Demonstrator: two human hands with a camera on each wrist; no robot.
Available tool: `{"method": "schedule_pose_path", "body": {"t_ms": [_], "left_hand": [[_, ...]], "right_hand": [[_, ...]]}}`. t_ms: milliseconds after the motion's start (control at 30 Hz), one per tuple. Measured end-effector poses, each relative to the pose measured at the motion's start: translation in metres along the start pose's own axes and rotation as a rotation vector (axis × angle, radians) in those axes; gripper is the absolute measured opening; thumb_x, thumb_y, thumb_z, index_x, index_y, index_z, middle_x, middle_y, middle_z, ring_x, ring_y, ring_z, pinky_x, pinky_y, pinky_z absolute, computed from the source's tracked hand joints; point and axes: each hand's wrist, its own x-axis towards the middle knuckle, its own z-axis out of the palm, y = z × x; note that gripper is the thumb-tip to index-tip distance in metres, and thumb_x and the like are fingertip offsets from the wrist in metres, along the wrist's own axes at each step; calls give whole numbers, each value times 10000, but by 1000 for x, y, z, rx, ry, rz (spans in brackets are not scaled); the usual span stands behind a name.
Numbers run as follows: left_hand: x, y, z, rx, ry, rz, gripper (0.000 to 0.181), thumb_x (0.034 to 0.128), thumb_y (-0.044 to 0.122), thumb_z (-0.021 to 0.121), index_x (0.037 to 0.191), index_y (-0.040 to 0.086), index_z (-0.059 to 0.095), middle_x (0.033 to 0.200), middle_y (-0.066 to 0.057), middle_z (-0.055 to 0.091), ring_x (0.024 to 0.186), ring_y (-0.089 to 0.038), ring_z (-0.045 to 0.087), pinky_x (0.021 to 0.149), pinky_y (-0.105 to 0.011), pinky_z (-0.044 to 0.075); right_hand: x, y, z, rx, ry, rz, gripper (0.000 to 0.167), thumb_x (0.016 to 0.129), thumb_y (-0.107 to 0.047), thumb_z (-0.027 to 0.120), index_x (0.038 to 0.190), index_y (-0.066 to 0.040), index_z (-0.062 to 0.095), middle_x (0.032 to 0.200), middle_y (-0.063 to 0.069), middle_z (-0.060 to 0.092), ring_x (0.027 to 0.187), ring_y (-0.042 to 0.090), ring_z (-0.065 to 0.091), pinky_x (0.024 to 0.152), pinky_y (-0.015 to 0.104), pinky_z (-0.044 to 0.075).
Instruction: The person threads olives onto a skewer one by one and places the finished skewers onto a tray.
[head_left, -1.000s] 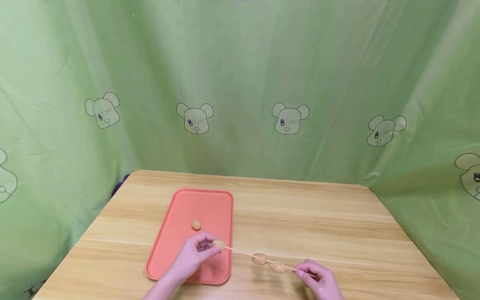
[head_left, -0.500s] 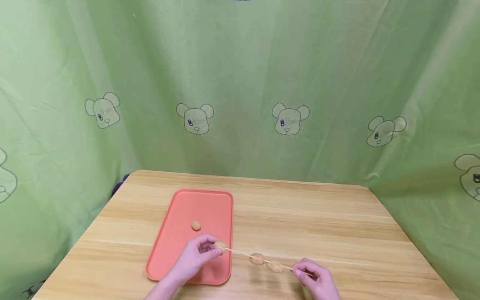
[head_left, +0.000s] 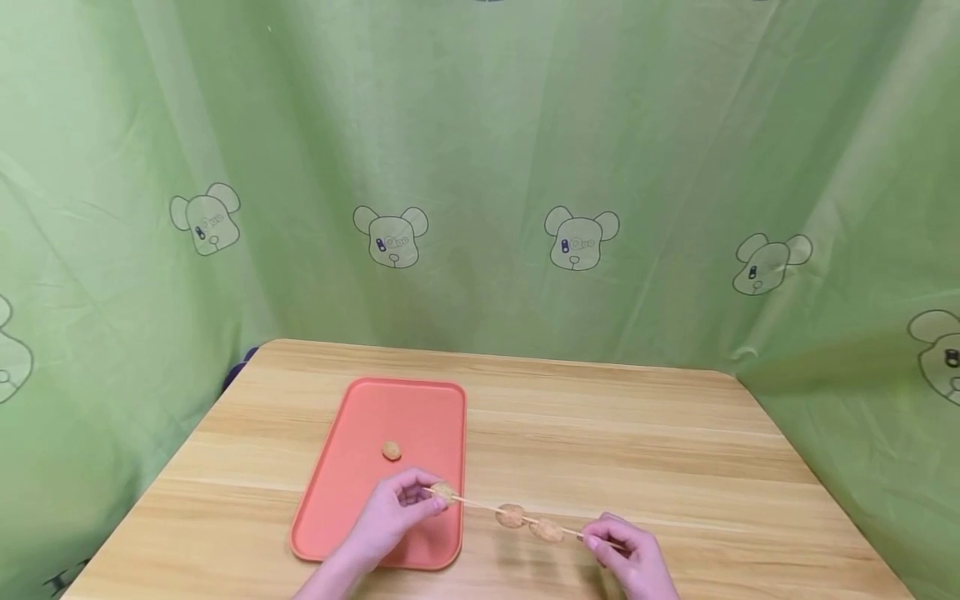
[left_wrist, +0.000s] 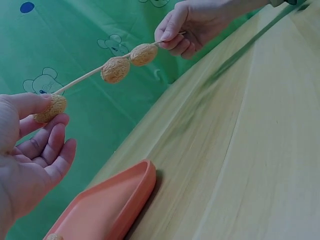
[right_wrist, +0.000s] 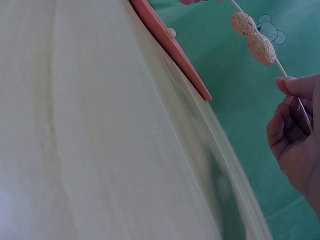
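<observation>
In the head view, my left hand pinches a tan, wrinkled oval meatball between thumb and fingers, above the tray's right side. A thin wooden skewer runs from that meatball to my right hand, which pinches its other end. Two more meatballs sit close together on the skewer, one nearer the middle and one nearer my right hand. The left wrist view shows the skewer entering the top of the held meatball. Both hands are raised off the table.
A pink-red rectangular tray lies on the left part of the wooden table. On it rests one loose meatball. A green curtain with bear-head prints hangs behind and on both sides of the table.
My right hand has shifted slightly left with the skewer and its two meatballs, closer to my left hand. The left hand's meatball has moved slightly right; a bit of skewer now shows at its left side.
</observation>
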Motion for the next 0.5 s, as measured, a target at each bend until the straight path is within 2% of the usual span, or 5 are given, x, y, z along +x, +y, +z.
{"method": "schedule_pose_path", "body": {"t_ms": [67,167,333,500], "left_hand": [[0,0,2,-15,5,-22,319,808,19,671,1044,-155,544,850,49,664,769,-71,608,737,-223,526],[-1,1,4,-18,7,-39,323,800,24,677,1040,-152,552,869,21,668,772,-71,606,744,-217,520],[-3,-1,8,-36,-7,-19,311,802,3,663,1036,-166,545,894,-25,660,776,-74,609,749,-220,521],[-3,-2,11,-47,5,-14,325,798,0,666,1034,-182,537,852,38,661,774,-72,614,746,-217,521]], "right_hand": [[0,0,1,19,2,-9,212,770,174,573,807,-18,656,671,3,530,574,21,480,434,239,431],[0,-1,2,26,-3,-22,217,766,176,572,809,-19,658,682,2,539,593,20,485,442,235,436],[0,-2,5,27,-11,-35,219,765,173,571,814,-20,662,708,-1,562,640,21,496,472,231,454],[0,-3,7,31,-5,-27,211,769,168,569,816,-16,661,704,9,560,644,24,496,477,234,455]]}}
